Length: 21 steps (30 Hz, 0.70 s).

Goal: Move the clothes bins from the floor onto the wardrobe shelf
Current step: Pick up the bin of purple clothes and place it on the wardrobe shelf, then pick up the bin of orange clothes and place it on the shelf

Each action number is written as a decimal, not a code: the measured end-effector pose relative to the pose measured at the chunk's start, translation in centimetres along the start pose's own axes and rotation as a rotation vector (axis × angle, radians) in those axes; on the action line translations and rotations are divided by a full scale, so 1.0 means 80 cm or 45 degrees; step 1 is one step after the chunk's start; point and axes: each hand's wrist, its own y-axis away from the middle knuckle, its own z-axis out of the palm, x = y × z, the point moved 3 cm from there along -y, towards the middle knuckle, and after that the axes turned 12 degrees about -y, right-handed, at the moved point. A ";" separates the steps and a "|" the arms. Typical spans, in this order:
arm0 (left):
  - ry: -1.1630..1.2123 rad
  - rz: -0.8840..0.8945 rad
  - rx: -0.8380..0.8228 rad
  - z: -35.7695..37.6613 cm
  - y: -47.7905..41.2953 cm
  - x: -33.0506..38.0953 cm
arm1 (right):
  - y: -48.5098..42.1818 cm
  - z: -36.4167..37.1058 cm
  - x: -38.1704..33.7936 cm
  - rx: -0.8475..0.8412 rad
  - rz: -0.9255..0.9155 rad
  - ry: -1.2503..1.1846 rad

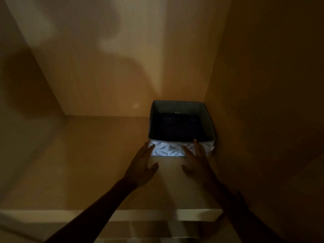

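A patterned fabric bin point(181, 130) sits on the wardrobe shelf point(87, 163) against the right wall, with left hand point(142, 165) and right hand point(197, 162) flat, fingers straight, touching its front.

Everything on my end reads warm orange-brown. The wardrobe shelf point(87, 155), the back panel point(105, 67) and the right side wall point(263, 85) are all the same tan wood tone, with faint vertical grain on the back panel and big soft grey-brown shadows across it. The shelf's front edge point(140, 214) is a paler cream strip. The bin point(168, 149) is the odd one out: white front face with a fine grey-blue fan-leaf print, and slate-grey lining going nearly black lower down. The clothes point(175, 127) inside look navy-black, maybe a faint check, can't really tell. There's a small pale tag point(177, 113) on them.
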 end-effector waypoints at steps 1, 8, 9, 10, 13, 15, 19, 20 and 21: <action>0.132 -0.100 0.036 -0.002 0.014 -0.006 | 0.010 0.011 -0.013 0.011 -0.052 -0.095; 0.690 -0.645 0.352 -0.031 0.152 -0.061 | 0.044 0.101 -0.110 -0.353 -0.063 -0.682; 0.695 -0.695 0.401 -0.036 0.174 -0.067 | 0.045 0.116 -0.121 -0.412 -0.097 -0.649; 0.678 -0.772 0.469 -0.043 0.206 -0.076 | 0.048 0.134 -0.140 -0.487 -0.145 -0.629; 0.605 -0.966 0.577 -0.052 0.286 -0.088 | 0.061 0.169 -0.184 -0.663 -0.203 -0.696; 0.609 -1.107 0.662 -0.054 0.346 -0.089 | 0.081 0.196 -0.214 -0.817 -0.292 -0.724; 0.630 -1.402 0.859 -0.046 0.458 -0.075 | 0.130 0.245 -0.264 -1.134 -0.458 -0.743; 0.628 -1.463 0.897 -0.042 0.479 -0.069 | 0.141 0.254 -0.273 -1.180 -0.491 -0.716; 0.622 -1.533 0.950 -0.037 0.505 -0.059 | 0.157 0.265 -0.283 -1.232 -0.536 -0.699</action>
